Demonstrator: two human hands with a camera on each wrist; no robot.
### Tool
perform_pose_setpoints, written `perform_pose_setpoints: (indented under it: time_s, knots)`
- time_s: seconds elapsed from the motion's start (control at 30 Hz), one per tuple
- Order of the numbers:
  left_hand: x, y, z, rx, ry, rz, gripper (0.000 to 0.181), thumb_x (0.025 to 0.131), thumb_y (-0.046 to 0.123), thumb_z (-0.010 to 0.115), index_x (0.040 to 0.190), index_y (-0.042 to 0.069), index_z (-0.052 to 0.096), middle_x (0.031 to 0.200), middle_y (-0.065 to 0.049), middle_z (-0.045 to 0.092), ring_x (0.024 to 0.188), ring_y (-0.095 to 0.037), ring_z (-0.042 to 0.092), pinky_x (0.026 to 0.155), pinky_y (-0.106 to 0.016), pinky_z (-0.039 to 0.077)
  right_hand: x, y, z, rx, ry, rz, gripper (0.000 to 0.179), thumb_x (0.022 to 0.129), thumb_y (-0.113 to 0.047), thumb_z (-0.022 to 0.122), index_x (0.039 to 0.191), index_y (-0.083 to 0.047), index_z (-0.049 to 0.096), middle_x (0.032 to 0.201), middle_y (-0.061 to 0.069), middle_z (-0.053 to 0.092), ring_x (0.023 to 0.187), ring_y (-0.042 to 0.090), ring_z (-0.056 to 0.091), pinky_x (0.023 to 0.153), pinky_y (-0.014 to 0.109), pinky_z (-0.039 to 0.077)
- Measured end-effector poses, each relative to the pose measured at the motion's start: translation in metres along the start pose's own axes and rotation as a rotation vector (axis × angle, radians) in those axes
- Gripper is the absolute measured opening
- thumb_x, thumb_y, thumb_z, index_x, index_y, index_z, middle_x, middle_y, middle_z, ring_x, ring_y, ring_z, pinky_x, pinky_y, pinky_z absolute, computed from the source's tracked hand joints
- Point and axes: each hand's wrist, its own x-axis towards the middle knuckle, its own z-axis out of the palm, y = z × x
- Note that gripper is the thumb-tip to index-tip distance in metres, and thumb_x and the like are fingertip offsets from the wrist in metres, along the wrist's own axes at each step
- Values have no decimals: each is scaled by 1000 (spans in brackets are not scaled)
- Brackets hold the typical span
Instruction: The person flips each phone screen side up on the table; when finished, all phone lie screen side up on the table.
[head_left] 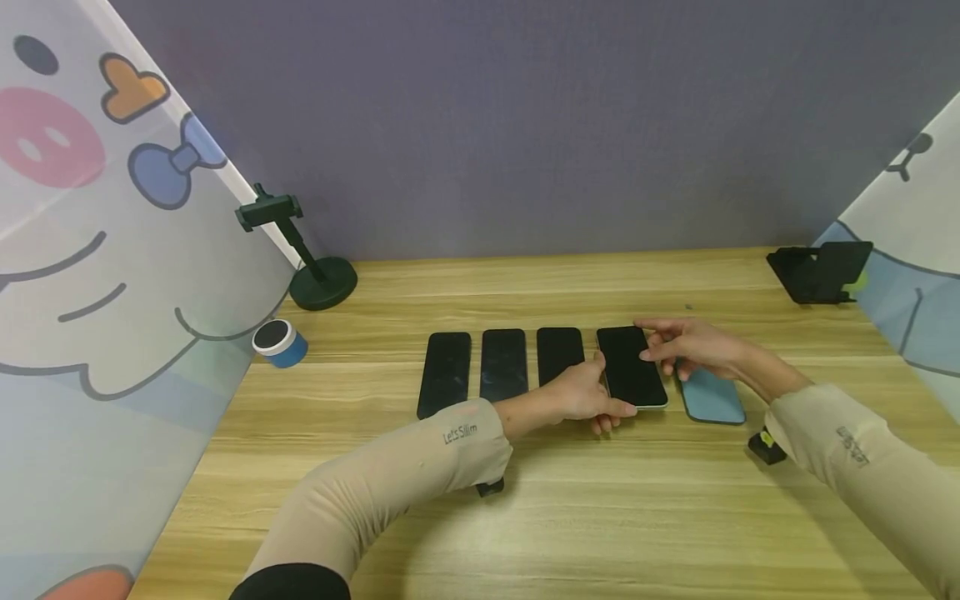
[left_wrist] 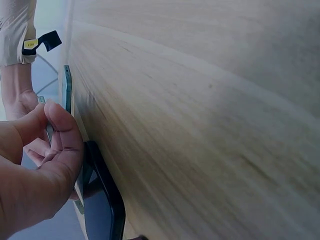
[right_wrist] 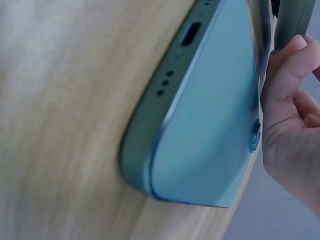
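In the head view, a smartphone (head_left: pixel 632 367) with a dark screen facing up is gripped by both hands. My left hand (head_left: pixel 577 393) pinches its lower left part, thumb along the near edge. Across from it, my right hand (head_left: pixel 696 344) holds the upper right side, thumb at the screen's edge. The right wrist view shows those fingers on the phone's side (right_wrist: pixel 295 20). Just right of the held phone lies a light blue smartphone (head_left: pixel 712 396), back up, partly under the right hand. Left of it, three black-screened phones lie in a row, the nearest phone (head_left: pixel 559 354) partly covered by my left hand.
The other two phones, a middle phone (head_left: pixel 504 362) and a leftmost phone (head_left: pixel 444 375), lie beside my left forearm. A dark green stand (head_left: pixel 322 283) and a blue-white jar (head_left: pixel 281 343) are at the left. A black holder (head_left: pixel 828 271) stands at the back right.
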Motion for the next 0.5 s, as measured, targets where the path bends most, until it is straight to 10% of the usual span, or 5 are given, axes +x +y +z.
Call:
perform_pose_setpoints:
  time_s: [0.5]
  knots:
    - [3, 3, 1, -18, 13, -34, 101, 93, 19, 73, 161, 3, 0, 67, -8, 69, 49, -13, 59, 55, -27, 56, 7, -4, 3, 4, -29, 51, 87, 97, -20, 66, 162, -8, 10, 86, 1, 56, 63, 10, 56, 57, 25, 53]
